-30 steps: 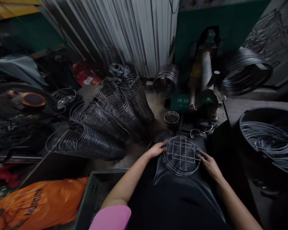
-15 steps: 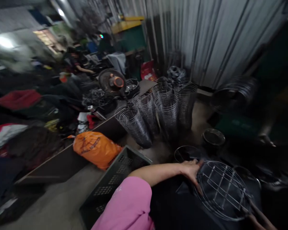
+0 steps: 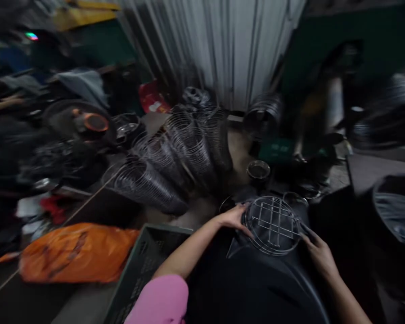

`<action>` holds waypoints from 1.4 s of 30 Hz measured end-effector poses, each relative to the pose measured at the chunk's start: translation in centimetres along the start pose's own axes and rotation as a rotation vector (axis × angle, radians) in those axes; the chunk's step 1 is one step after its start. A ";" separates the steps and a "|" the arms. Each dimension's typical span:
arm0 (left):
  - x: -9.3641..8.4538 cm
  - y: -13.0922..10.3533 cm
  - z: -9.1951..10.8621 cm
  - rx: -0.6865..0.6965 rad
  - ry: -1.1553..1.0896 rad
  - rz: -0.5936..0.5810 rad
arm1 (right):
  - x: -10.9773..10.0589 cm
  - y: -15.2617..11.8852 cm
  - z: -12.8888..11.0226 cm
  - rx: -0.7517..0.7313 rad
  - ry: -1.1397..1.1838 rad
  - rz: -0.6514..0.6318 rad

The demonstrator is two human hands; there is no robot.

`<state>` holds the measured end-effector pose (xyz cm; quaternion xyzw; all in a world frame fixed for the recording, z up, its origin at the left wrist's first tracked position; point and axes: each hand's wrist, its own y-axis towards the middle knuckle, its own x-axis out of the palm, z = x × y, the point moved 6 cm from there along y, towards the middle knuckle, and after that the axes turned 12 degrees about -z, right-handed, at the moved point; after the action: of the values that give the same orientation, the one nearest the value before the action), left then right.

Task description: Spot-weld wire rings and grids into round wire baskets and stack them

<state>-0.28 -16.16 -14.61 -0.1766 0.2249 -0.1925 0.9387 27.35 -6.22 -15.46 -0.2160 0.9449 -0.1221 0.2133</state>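
Observation:
A round wire rack (image 3: 272, 225) with a grid of crossed bars lies in front of me, with further wire rings close under its rim. My left hand (image 3: 234, 218) is closed on its left edge, thumb below and fingers at the side. On the right edge, my right hand (image 3: 319, 255) grips the rim, its fingers in shadow; a slim dark shape beside them cannot be made out. Below the rack spreads a dark smooth surface (image 3: 256, 288). Just behind it, partly hidden, stands a thin wire ring (image 3: 227, 204).
Several tall stacks of wire rings (image 3: 148, 184) stand beyond my left arm. A green crate (image 3: 145, 252) and an orange bag (image 3: 77, 252) are on the left. A small round container (image 3: 258, 170) sits behind the rack, and a large dark tub (image 3: 396, 211) is at the right.
My view has swung to the right, so the rack and both hands now appear nearer the middle. My right hand and forearm have come into fuller view. Both hands stay on the rack.

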 end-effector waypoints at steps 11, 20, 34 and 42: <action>-0.1 1.7 1.1 -0.046 -0.545 0.117 | 1.2 -0.9 -1.5 -0.041 0.161 0.011; -0.4 1.7 1.9 0.021 -0.251 0.172 | 1.2 -0.8 -1.8 -0.140 0.092 0.057; -0.5 2.0 2.3 0.022 -0.081 0.168 | 0.9 0.5 -1.6 -0.175 -0.068 0.019; -1.0 1.0 2.3 0.077 -0.046 -0.219 | 0.9 -0.3 -0.8 -0.114 -0.013 -0.022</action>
<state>0.33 -14.28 -12.81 -0.1684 0.1750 -0.2984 0.9231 26.28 -6.76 -14.97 -0.2390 0.9465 -0.0689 0.2056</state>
